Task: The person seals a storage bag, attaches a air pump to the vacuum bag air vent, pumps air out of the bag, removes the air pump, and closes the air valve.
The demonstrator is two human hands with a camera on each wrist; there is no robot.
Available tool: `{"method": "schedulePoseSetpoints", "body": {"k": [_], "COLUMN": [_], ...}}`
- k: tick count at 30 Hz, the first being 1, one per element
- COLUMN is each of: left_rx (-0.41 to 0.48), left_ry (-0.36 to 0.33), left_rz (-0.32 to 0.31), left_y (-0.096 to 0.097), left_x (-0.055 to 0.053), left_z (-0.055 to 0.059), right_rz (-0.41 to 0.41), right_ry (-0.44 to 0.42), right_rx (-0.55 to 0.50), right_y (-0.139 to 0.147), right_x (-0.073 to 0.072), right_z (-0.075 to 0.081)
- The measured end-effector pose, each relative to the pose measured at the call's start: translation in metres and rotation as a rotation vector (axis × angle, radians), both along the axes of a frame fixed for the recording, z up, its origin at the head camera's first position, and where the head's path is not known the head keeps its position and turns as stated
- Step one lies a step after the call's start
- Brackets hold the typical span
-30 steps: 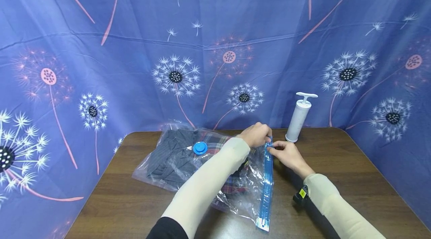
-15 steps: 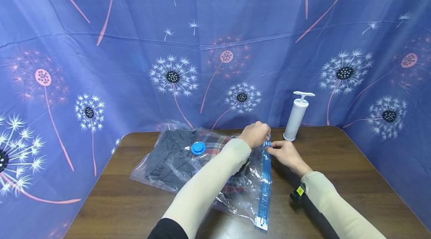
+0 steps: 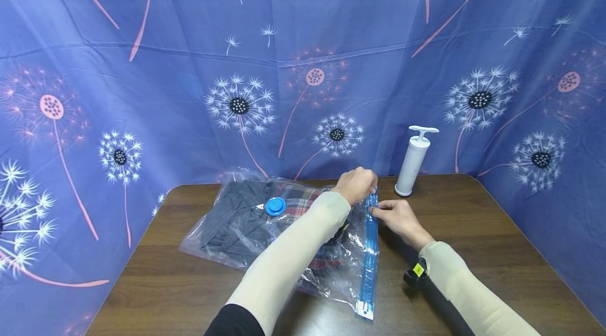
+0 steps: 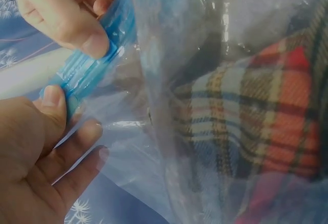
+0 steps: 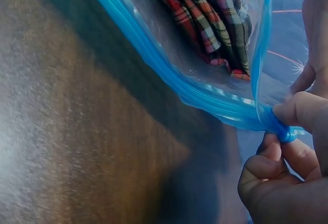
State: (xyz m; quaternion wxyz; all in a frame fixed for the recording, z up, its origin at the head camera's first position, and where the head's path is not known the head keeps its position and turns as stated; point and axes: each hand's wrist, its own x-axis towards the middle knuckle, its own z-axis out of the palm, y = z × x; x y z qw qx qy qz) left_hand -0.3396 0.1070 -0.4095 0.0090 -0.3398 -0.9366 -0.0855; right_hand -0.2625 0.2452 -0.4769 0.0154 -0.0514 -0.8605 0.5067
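Note:
A clear vacuum storage bag lies across the table, with a dark grey garment and a plaid shirt inside. Along its right side runs a blue zip strip. At the strip's far end my left hand pinches the edge between thumb and fingers. My right hand pinches the strip slightly nearer, at a small blue slider. In the right wrist view the bag's mouth gapes beside this grip. The left forearm crosses over the bag and hides part of the shirt.
A white hand pump stands upright at the table's back edge, beyond my right hand. The bag carries a round blue valve. A blue dandelion-print cloth hangs behind the brown wooden table.
The whole head view shifts slightly left. Both hands keep pinching the far end of the strip, with hardly any movement along it.

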Motion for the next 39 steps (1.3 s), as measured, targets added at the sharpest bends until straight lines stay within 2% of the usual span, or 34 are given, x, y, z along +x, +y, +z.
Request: {"method": "schedulePoseSetpoints", "body": {"k": [7,17,21,26,29,32,36,39], "left_rx": [0.004,0.014,0.003,-0.009,-0.009,-0.019,-0.037,-0.035], "left_ry": [0.012,0.041,0.044,0.043,0.022,-0.029,-0.105,-0.130], "left_rz": [-0.006,0.018,0.027,-0.002,-0.022,-0.046,-0.087,-0.100], "left_y": [-0.003,-0.006,-0.006,-0.008,-0.010,-0.012,-0.012,-0.012], "left_x": [-0.001,-0.004,-0.005,-0.006,-0.006,-0.006,-0.005,-0.004], "left_z": [-0.002,-0.003,-0.002,0.004,0.009,0.012,0.012,0.011], "right_rz": [0.005,0.031,0.073,0.143,0.167,0.182,0.182,0.193], "right_ry": [-0.060,-0.133,-0.156,-0.181,-0.185,-0.178,-0.175,-0.163], "right_rx": [-0.057,-0.076,-0.104,-0.181,-0.213,-0.196,-0.171,-0.152], "right_y": [-0.001,-0.007,-0.008,-0.003,0.001,0.002,0.004,0.006], "right_x": [0.002,0.011,0.015,0.014,0.012,0.010,0.010,0.011], "right_z": [-0.006,-0.002,-0.001,0.000,0.000,0.000,-0.001,-0.002]}}
